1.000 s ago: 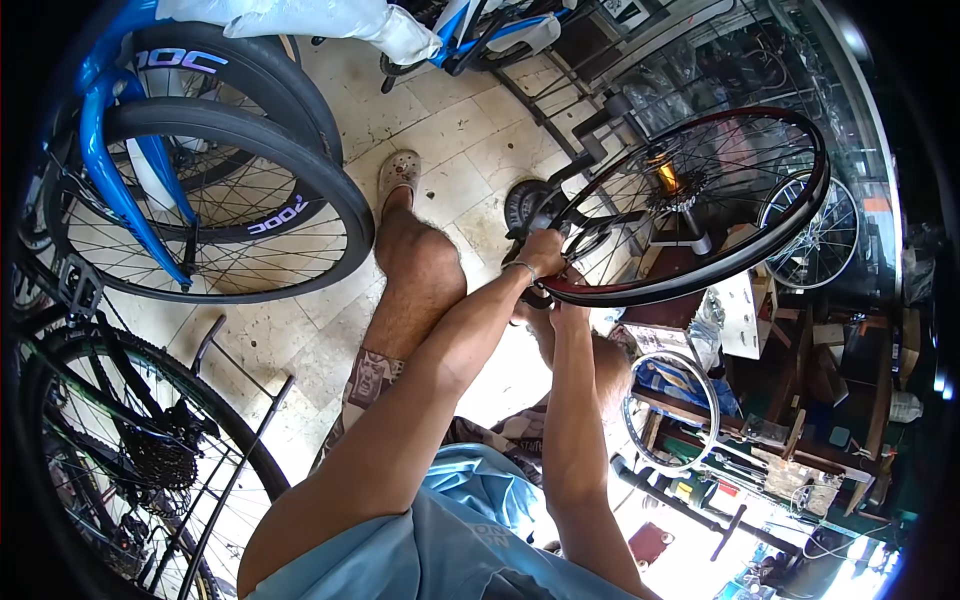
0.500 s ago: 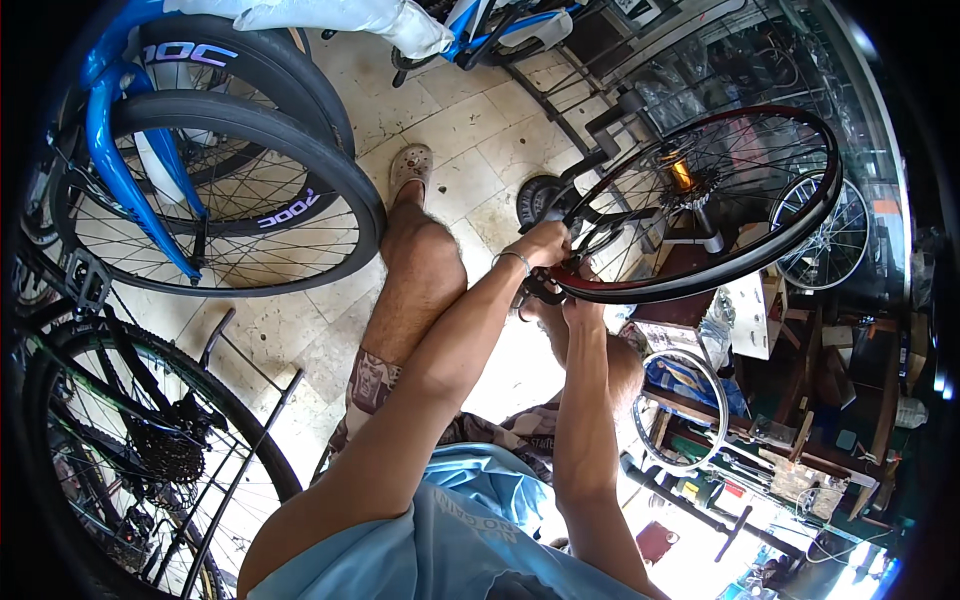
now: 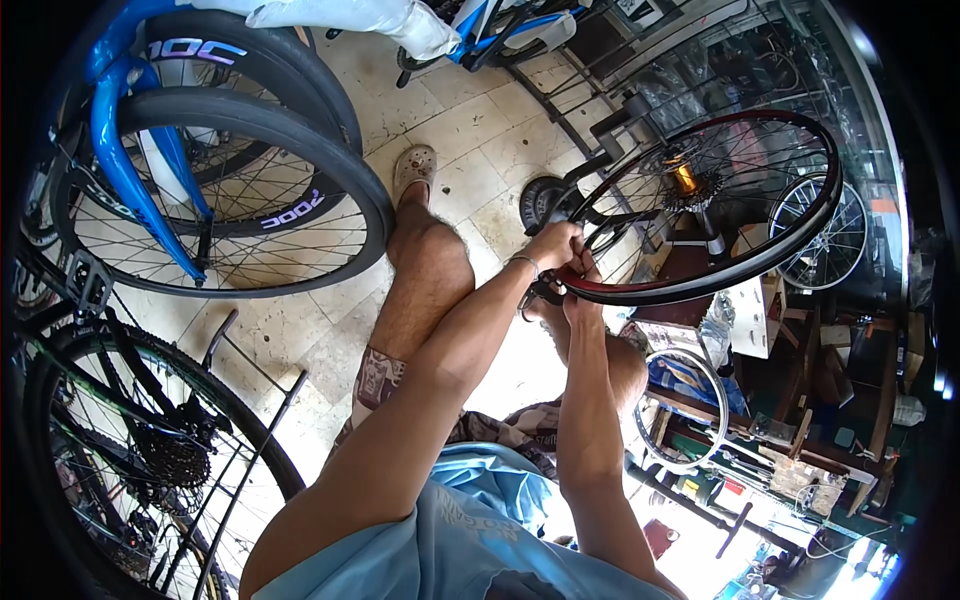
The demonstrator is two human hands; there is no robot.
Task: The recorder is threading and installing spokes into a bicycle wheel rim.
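Observation:
A bicycle wheel (image 3: 735,285) with a dark red and black rim, thin spokes and a gold hub (image 3: 684,176) is mounted on a dark stand (image 3: 600,160) at the right. Both hands meet at the rim's near left edge. My left hand (image 3: 556,246) is closed, its fingertips pinched together beside the spokes; whatever is in them is too small to make out. My right hand (image 3: 583,300) comes from below and wraps the rim, its fingers reaching up to the left fingertips. A small black part (image 3: 546,290) of the stand sits just below the hands.
At the left stand a blue bicycle fork (image 3: 150,200) with a black-tyred wheel (image 3: 372,225) and another bicycle's rear wheel (image 3: 245,420). A bare silver rim (image 3: 722,400) leans by a cluttered workbench (image 3: 800,470) at lower right. Pale floor tiles (image 3: 480,160) lie ahead.
The right fingers have come up over the rim to meet the left fingertips. My left hand has shifted slightly right. The wheel stays on the stand.

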